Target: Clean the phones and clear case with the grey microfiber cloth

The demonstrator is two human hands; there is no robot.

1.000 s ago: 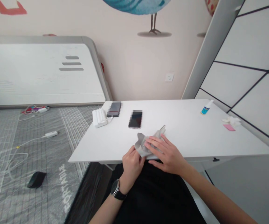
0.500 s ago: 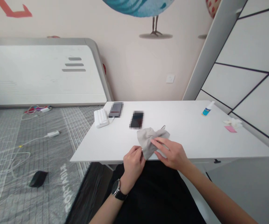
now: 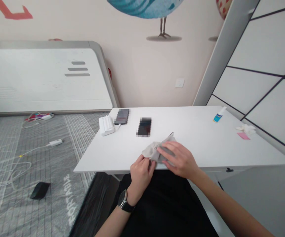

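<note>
A soft grey cloth (image 3: 157, 152) is held over the front part of a white table (image 3: 201, 148), close to the near edge. It is bunched up and does not lie flat. The left hand (image 3: 141, 176) is closed in a pinch, and the cloth is gripped between its thumb and fingers. A small shiny metal bit (image 3: 150, 160) can be seen at that pinch. The right hand (image 3: 179, 161) is curved over the top of the cloth with the fingers laid on it, but how hard it is pressed cannot be told. A thin dark tip (image 3: 172, 134) is seen poking out past the far side of the cloth. What is wrapped inside is hidden, so it cannot be named.

The metal bit could be dropped if the pinch is loosened, as soft cloth may slide. The near edge is just beside the hands, so anything that slips could fall off the table. The thin tip could be bent if it is squeezed too hard. A blurred phone (image 3: 144, 127) lies near the cloth and could be knocked by a careless swing. A small spray bottle (image 3: 219, 114) stands well off to the right.
</note>
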